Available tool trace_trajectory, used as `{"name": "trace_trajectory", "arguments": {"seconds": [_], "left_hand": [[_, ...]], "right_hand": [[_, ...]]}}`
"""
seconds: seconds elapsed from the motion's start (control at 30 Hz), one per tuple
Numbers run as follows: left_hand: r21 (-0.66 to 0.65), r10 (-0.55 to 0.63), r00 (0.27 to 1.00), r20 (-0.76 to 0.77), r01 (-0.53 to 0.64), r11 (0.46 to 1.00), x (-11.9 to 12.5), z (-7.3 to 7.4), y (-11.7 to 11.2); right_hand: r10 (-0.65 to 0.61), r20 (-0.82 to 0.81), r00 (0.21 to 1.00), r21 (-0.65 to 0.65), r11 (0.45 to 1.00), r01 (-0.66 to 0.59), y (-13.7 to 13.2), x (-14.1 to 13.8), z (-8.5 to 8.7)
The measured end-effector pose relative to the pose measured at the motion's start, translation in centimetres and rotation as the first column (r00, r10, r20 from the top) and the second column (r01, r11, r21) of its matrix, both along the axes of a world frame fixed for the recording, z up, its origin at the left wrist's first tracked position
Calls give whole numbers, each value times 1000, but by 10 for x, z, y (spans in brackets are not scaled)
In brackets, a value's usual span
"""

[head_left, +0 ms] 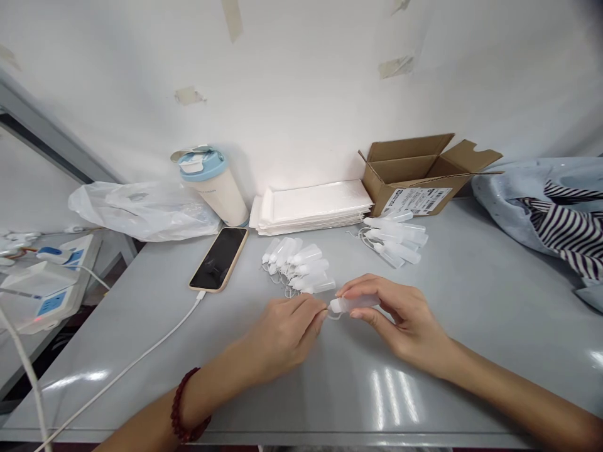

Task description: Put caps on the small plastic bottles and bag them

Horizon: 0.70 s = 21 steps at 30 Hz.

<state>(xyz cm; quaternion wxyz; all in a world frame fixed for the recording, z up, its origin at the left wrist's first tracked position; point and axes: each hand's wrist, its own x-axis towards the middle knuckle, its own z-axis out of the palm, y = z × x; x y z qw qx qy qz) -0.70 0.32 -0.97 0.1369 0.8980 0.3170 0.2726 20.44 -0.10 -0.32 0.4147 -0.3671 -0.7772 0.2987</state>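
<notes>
Over the middle of the grey table, my right hand point(400, 314) grips a small translucent dropper bottle point(355, 304) between thumb and fingers, its nozzle pointing left. My left hand point(294, 323) is closed in a pinch at the nozzle end, and its fingers hide the very tip. A thin white strap loops below the nozzle. Just beyond my left hand lies a pile of similar dropper bottles point(301, 263) with thin straps. A second group of dropper bottles point(396, 235) rests farther right, in front of the cardboard box.
Along the wall stand a cream tumbler point(219, 194) with a blue lid, a stack of white packets point(315, 204) and an open cardboard box point(414, 176). A phone point(219, 258) on a cable lies left, near a plastic bag point(146, 210). Striped and blue cloth point(546, 207) sits right.
</notes>
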Motion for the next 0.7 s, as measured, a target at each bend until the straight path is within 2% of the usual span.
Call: {"name": "trace_trajectory", "arguments": {"seconds": [0.13,0.27,0.43,0.7], "left_hand": [[32,11,999,49,-12,999,0,-2,1],[-1,60,995,78,-60,998,-1,-2,0],[21,74,992,105,-77,997,0,1,-1],[80,10,991,137,-22,997,2,4,-2]], "right_hand": [[-13,0,1000,-11,1000,13,2,3,6],[-34,-15,999,-19,999,34,3,9,14],[-26,-27,999,-34,999,25,3,12,15],[-2,-14,1000,-75,997,1,2,7,13]]}}
